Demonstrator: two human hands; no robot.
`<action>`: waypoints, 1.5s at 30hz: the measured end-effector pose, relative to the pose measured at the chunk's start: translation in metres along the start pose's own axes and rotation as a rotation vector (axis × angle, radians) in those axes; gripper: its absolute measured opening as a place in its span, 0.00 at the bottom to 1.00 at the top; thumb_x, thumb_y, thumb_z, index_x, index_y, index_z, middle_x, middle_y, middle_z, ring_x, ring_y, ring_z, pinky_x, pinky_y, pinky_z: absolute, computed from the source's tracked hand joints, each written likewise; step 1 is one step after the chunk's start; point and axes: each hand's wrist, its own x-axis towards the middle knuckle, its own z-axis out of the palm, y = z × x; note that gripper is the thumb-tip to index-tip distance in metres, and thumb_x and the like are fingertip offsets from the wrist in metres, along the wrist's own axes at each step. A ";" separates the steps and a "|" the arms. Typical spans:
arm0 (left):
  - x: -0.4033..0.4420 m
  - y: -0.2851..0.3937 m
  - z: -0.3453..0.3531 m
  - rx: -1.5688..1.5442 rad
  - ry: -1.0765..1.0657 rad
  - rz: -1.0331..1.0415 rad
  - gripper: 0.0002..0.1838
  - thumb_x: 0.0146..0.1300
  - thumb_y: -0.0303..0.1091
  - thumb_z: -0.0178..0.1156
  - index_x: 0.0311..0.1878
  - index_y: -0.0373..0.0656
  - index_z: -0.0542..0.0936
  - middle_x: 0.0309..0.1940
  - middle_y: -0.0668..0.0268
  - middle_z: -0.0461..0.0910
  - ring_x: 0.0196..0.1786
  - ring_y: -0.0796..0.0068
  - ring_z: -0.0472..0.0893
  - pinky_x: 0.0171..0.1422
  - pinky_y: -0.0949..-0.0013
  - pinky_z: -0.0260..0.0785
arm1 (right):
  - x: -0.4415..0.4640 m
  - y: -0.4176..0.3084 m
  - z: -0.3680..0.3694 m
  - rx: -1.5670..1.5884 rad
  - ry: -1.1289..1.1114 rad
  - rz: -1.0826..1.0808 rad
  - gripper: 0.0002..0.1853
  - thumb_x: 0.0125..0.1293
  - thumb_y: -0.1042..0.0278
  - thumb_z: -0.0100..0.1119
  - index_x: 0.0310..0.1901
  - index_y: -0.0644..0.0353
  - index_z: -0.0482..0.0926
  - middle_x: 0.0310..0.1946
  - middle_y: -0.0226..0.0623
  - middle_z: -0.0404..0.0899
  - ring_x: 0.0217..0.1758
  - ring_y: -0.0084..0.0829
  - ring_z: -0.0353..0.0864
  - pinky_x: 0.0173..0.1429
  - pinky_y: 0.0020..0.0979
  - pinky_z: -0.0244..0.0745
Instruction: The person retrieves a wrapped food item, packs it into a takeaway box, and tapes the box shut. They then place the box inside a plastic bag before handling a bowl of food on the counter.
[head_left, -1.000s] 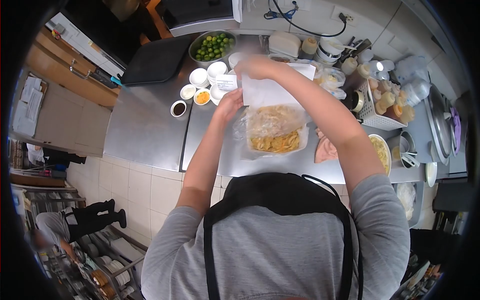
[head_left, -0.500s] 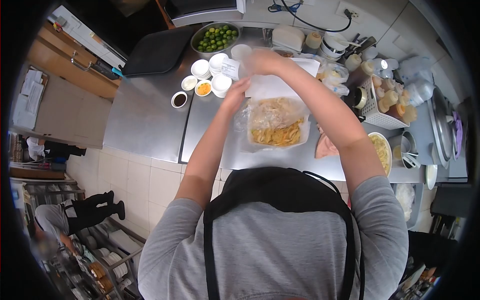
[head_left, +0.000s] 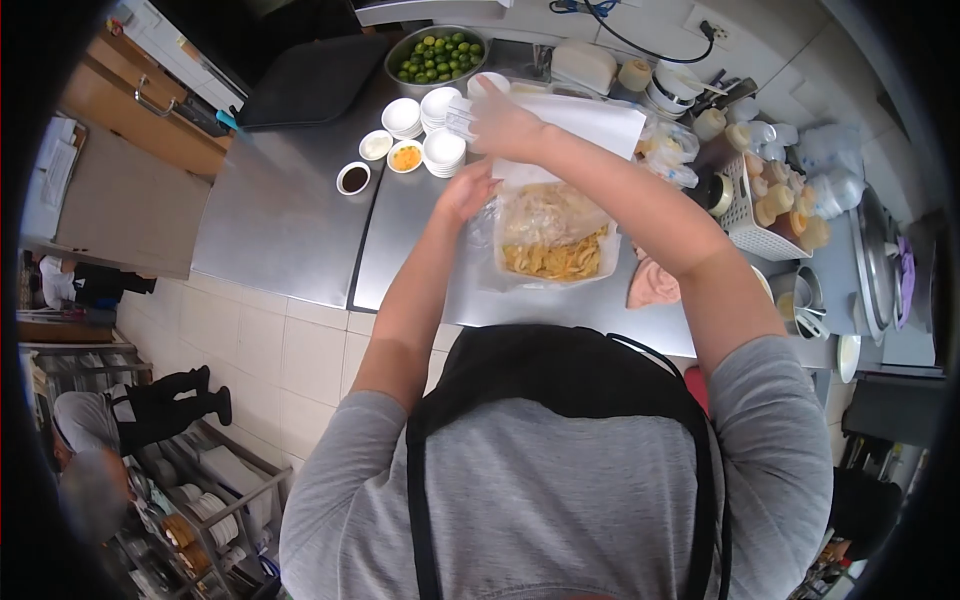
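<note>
An open white box [head_left: 606,262] lies on the steel counter, with yellowish food [head_left: 553,262] inside and clear plastic over part of it. Its raised white lid [head_left: 590,125] stands on the far side. My left hand [head_left: 468,190] has its fingers closed at the lid's near left edge. Partly blurred, my right hand [head_left: 508,128] is over the lid's left end, its fingers at a small printed paper slip [head_left: 460,118]. Stacked white cups [head_left: 443,148] stand just left of the hands, beside cups of orange [head_left: 405,157] and dark [head_left: 354,179] contents.
A bowl of green limes [head_left: 437,58] and a black tray [head_left: 312,82] are at the back left. Pink cloth [head_left: 654,283] lies right of the box. Farther right is a white basket [head_left: 757,215] of bottles. A person [head_left: 90,420] is at the lower left.
The paper slip has moved up and away from me, along with my right hand. My left hand stays by the lid's edge. The whole view has shifted slightly.
</note>
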 end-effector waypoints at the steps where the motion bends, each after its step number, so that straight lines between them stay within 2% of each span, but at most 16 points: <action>1: 0.001 -0.001 -0.003 -0.012 -0.022 -0.016 0.19 0.64 0.38 0.49 0.55 0.39 0.67 0.51 0.65 0.72 0.50 0.73 0.71 0.56 0.68 0.61 | 0.000 0.001 0.004 0.006 0.025 0.007 0.05 0.46 0.66 0.57 0.22 0.42 0.82 0.27 0.16 0.75 0.50 0.26 0.70 0.69 0.62 0.31; 5: -0.007 0.008 0.014 0.055 -0.065 -0.044 0.22 0.64 0.40 0.50 0.58 0.40 0.65 0.55 0.66 0.69 0.55 0.72 0.69 0.60 0.66 0.59 | -0.001 0.001 0.007 0.025 0.080 -0.014 0.05 0.45 0.66 0.57 0.21 0.42 0.81 0.26 0.15 0.75 0.48 0.26 0.70 0.69 0.57 0.41; 7: -0.005 0.009 0.023 0.173 -0.057 -0.058 0.23 0.64 0.41 0.51 0.59 0.41 0.64 0.56 0.67 0.68 0.56 0.72 0.68 0.61 0.65 0.58 | -0.002 0.001 0.017 0.029 0.146 -0.034 0.05 0.45 0.65 0.57 0.20 0.41 0.81 0.26 0.15 0.74 0.46 0.24 0.70 0.62 0.45 0.55; 12: 0.001 0.003 0.032 0.276 0.090 -0.095 0.23 0.63 0.41 0.52 0.57 0.38 0.66 0.55 0.64 0.69 0.58 0.70 0.68 0.64 0.64 0.57 | -0.009 0.003 0.016 0.013 0.193 0.023 0.05 0.45 0.64 0.57 0.19 0.40 0.80 0.27 0.15 0.74 0.45 0.23 0.69 0.49 0.33 0.60; 13: 0.005 -0.004 0.020 0.010 0.005 -0.091 0.24 0.63 0.42 0.52 0.58 0.38 0.66 0.55 0.64 0.69 0.59 0.70 0.67 0.64 0.63 0.56 | -0.011 0.004 0.015 -0.008 0.244 0.084 0.05 0.44 0.64 0.57 0.19 0.39 0.80 0.27 0.14 0.73 0.44 0.22 0.68 0.47 0.32 0.60; 14: 0.005 -0.005 0.018 -0.256 -0.076 -0.085 0.25 0.62 0.43 0.53 0.58 0.39 0.65 0.55 0.64 0.69 0.59 0.70 0.66 0.65 0.62 0.55 | -0.011 0.007 0.013 -0.004 0.239 0.085 0.05 0.44 0.64 0.57 0.19 0.39 0.80 0.27 0.14 0.73 0.44 0.22 0.68 0.47 0.32 0.60; 21: 0.004 -0.004 0.015 -0.140 -0.108 -0.030 0.23 0.62 0.42 0.54 0.56 0.37 0.68 0.53 0.63 0.71 0.55 0.70 0.70 0.62 0.64 0.60 | -0.009 0.013 0.019 0.099 0.212 0.017 0.02 0.42 0.63 0.58 0.19 0.41 0.81 0.30 0.15 0.73 0.44 0.22 0.68 0.46 0.32 0.59; 23: 0.010 -0.001 0.020 0.021 -0.065 -0.067 0.17 0.63 0.37 0.54 0.51 0.37 0.72 0.48 0.68 0.75 0.50 0.77 0.73 0.55 0.69 0.64 | -0.007 0.011 0.016 0.124 0.197 0.000 0.02 0.42 0.62 0.59 0.19 0.42 0.81 0.30 0.16 0.73 0.44 0.23 0.68 0.46 0.33 0.59; 25: 0.023 -0.015 0.015 0.040 0.014 0.013 0.16 0.62 0.34 0.55 0.48 0.34 0.73 0.44 0.64 0.76 0.45 0.76 0.75 0.51 0.70 0.66 | -0.004 0.009 0.008 0.161 0.031 0.098 0.05 0.48 0.70 0.56 0.29 0.51 0.79 0.32 0.27 0.75 0.47 0.30 0.70 0.53 0.36 0.60; 29: 0.026 -0.021 0.025 0.021 0.176 0.107 0.13 0.60 0.30 0.55 0.44 0.31 0.76 0.38 0.62 0.78 0.37 0.76 0.78 0.44 0.73 0.70 | -0.003 0.017 -0.024 0.105 0.107 0.266 0.07 0.46 0.66 0.58 0.29 0.49 0.81 0.31 0.22 0.77 0.43 0.26 0.74 0.48 0.32 0.63; 31: 0.022 -0.019 0.024 0.081 0.164 0.080 0.12 0.61 0.31 0.55 0.44 0.34 0.76 0.37 0.65 0.79 0.38 0.79 0.77 0.44 0.75 0.69 | -0.001 0.026 -0.021 0.242 0.063 0.487 0.08 0.47 0.69 0.56 0.31 0.55 0.80 0.29 0.32 0.79 0.36 0.32 0.80 0.42 0.35 0.69; 34: 0.012 -0.012 0.033 0.142 0.154 0.057 0.10 0.62 0.32 0.55 0.44 0.37 0.77 0.36 0.69 0.79 0.38 0.82 0.77 0.44 0.77 0.68 | -0.006 0.035 -0.018 0.385 -0.034 0.470 0.07 0.47 0.70 0.55 0.30 0.59 0.79 0.26 0.40 0.80 0.29 0.38 0.81 0.36 0.37 0.72; 38: 0.015 -0.016 0.022 0.213 0.154 0.056 0.12 0.62 0.32 0.55 0.46 0.38 0.76 0.38 0.69 0.78 0.40 0.82 0.76 0.45 0.78 0.68 | -0.013 0.037 -0.024 0.410 -0.075 0.474 0.09 0.50 0.70 0.51 0.31 0.60 0.79 0.29 0.40 0.81 0.34 0.38 0.80 0.41 0.34 0.74; 41: 0.025 -0.015 0.011 0.366 0.156 0.039 0.15 0.62 0.31 0.54 0.51 0.37 0.72 0.44 0.67 0.77 0.45 0.79 0.75 0.50 0.74 0.67 | -0.026 0.035 -0.018 0.426 -0.077 0.431 0.12 0.54 0.66 0.51 0.38 0.60 0.79 0.35 0.42 0.80 0.39 0.38 0.80 0.47 0.35 0.73; 43: 0.012 0.003 0.028 0.388 0.106 0.051 0.18 0.61 0.31 0.54 0.55 0.36 0.69 0.47 0.65 0.75 0.48 0.77 0.74 0.53 0.71 0.66 | -0.051 0.032 -0.007 0.382 0.555 0.497 0.15 0.58 0.64 0.52 0.45 0.59 0.77 0.40 0.43 0.78 0.42 0.38 0.78 0.50 0.35 0.72; 45: 0.002 0.026 0.041 0.382 0.045 0.081 0.24 0.61 0.30 0.53 0.60 0.35 0.64 0.52 0.61 0.72 0.54 0.74 0.72 0.58 0.67 0.63 | -0.094 0.034 -0.023 0.589 0.682 0.623 0.16 0.58 0.64 0.54 0.48 0.58 0.75 0.41 0.42 0.78 0.43 0.37 0.78 0.50 0.34 0.71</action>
